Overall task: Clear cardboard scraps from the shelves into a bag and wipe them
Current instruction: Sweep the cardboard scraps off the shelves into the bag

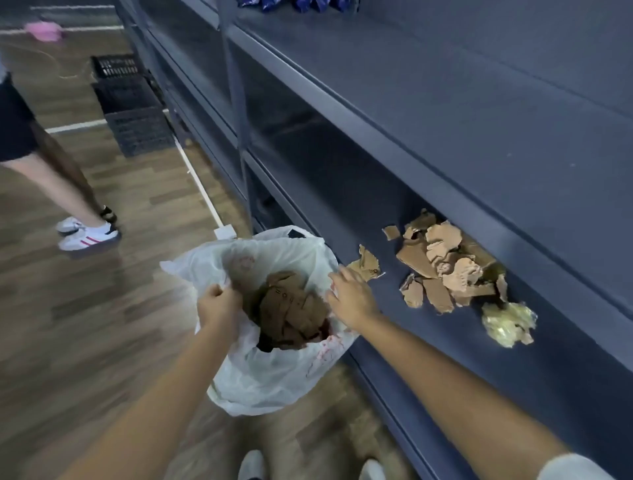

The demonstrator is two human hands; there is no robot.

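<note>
A white plastic bag [274, 370] hangs open beside the dark blue shelf [428, 342], with brown cardboard scraps [291, 308] inside it. My left hand [219, 305] grips the bag's near rim. My right hand [352, 294] hovers with fingers spread over the bag's far rim, at the shelf's front edge. One cardboard scrap [366, 262] lies just beyond its fingertips. A heap of torn cardboard pieces [445, 267] sits further right on the shelf, next to a crumpled yellowish plastic wad [507, 323].
Upper shelves [445, 102] overhang the heap, with blue packets [308, 4] at the top. Black plastic crates [130, 109] stand on the wooden floor at the left. Another person's legs and sneakers [85, 233] are at the far left. My shoes [253, 466] show below.
</note>
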